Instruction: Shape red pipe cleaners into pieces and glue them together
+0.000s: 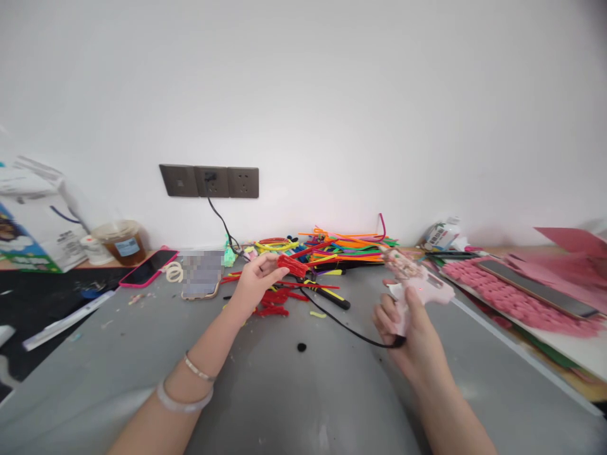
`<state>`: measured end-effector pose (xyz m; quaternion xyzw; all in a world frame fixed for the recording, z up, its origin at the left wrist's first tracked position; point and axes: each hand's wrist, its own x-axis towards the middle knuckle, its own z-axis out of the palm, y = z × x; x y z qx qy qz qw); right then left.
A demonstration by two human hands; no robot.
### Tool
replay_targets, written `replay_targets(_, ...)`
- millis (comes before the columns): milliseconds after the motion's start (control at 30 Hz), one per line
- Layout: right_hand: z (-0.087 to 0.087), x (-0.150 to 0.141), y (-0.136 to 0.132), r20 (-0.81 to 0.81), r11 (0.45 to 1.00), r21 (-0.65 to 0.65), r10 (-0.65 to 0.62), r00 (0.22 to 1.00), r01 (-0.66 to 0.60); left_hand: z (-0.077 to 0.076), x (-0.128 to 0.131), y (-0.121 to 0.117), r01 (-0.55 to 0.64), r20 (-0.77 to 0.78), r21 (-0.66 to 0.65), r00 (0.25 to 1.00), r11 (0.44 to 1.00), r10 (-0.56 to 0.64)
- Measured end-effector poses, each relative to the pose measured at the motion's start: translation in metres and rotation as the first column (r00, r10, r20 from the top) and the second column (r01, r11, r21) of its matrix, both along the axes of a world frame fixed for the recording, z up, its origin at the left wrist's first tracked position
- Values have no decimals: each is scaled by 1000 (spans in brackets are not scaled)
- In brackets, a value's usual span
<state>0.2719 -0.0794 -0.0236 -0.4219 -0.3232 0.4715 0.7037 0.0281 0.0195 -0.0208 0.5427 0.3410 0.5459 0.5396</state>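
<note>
My right hand (403, 322) is wrapped round the handle of a pale pink glue gun (427, 287), its nozzle end pointing up and left. A black cord (351, 328) runs from the base of its handle across the mat. My left hand (260, 278) pinches a bent red pipe-cleaner piece (293, 265) between thumb and fingers. Below that hand lie more red pipe-cleaner pieces (274, 306), and beside them black-and-yellow pliers (334, 297). The two hands are well apart.
Colourful pipe cleaners (351, 243) are heaped against the wall. Left are phones (149, 268), a tape roll (174, 272) and a cup of brown liquid (126, 243). Right lies a pink braided piece (512, 294) with a dark phone (535, 287) on it. A black pompom (301, 347) rests mid-mat.
</note>
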Motion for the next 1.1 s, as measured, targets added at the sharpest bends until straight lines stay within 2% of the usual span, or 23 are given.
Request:
replay_targets(67,-5,14,5,-83,999,-34,-27,996,24,2,1,0,-15,27,-6,1000,1000,15)
replay_targets(200,-21,39,14,-299,990,-141,-14,954,-30,3,3,0,-22,76,-22,997,1000,24)
replay_targets(300,-28,46,15,-334,969,-226,18,943,-98,3,2,1,2,97,-24,995,1000,1)
replay_targets(367,-28,47,14,-257,951,-292,25,966,-103,2,1,1,15,96,-29,995,999,-12)
replay_targets(500,-26,47,7,-22,924,-381,11,1000,-19,1,0,3,7,96,-42,995,999,-3)
replay_targets(633,-23,52,-1,247,899,-429,26,969,85,-1,0,5,-45,118,-43,992,998,50)
replay_targets(700,-22,57,-3,429,870,-463,51,902,171,-1,-1,6,-53,120,-43,991,998,58)
replay_targets(800,-22,65,-6,715,801,-499,166,679,330,-2,-1,6,-50,115,-44,992,998,55)
replay_targets(867,-19,68,-8,811,760,-503,251,529,411,-2,-2,7,-53,113,-41,992,998,57)
replay_targets(967,-14,67,-13,861,708,-486,289,418,512,-3,-2,7,-64,125,-41,990,997,69)
replay_targets(1033,-11,61,-16,905,714,-401,215,366,573,-3,-1,7,-76,126,-48,989,996,82)
replay_targets(1100,-8,48,-16,936,793,-272,88,340,545,-2,-1,7,-81,122,-54,989,995,87)
